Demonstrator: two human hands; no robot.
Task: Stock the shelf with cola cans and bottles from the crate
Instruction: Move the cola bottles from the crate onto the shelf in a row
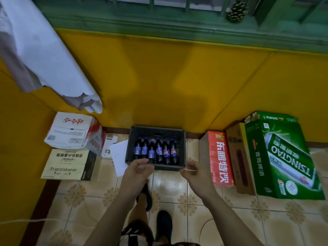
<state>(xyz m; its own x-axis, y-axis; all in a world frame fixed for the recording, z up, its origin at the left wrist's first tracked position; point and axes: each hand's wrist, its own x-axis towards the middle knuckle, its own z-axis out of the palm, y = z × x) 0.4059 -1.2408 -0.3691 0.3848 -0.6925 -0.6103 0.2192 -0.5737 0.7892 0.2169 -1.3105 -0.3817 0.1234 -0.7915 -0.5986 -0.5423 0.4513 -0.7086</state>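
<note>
Both my hands hang over the near rim of the crate (157,133), holding nothing. My left hand (137,172) has its fingers loosely curled above the near left corner; I cannot tell whether it touches the rim. My right hand (192,173) sits at the near right corner, thumb and fingers apart and relaxed. Inside the dark grey crate, six cola bottles (156,151) with blue caps stand in a row, side by side, caps toward the far wall. Below my arms, my two dark shoes (163,226) stand on the patterned tile floor (177,189). A white sheet (119,157) lies just beside the crate on the left. Further left sit a white box (71,132) and, nearer me, a Franziskaner box (67,164). On the right stand a red box (219,157), a brown box (239,157) and a green Tsingtao box (284,157), touching one another. Behind everything rises a yellow wall (159,86), with white cloth (44,59) hanging at upper left.
</note>
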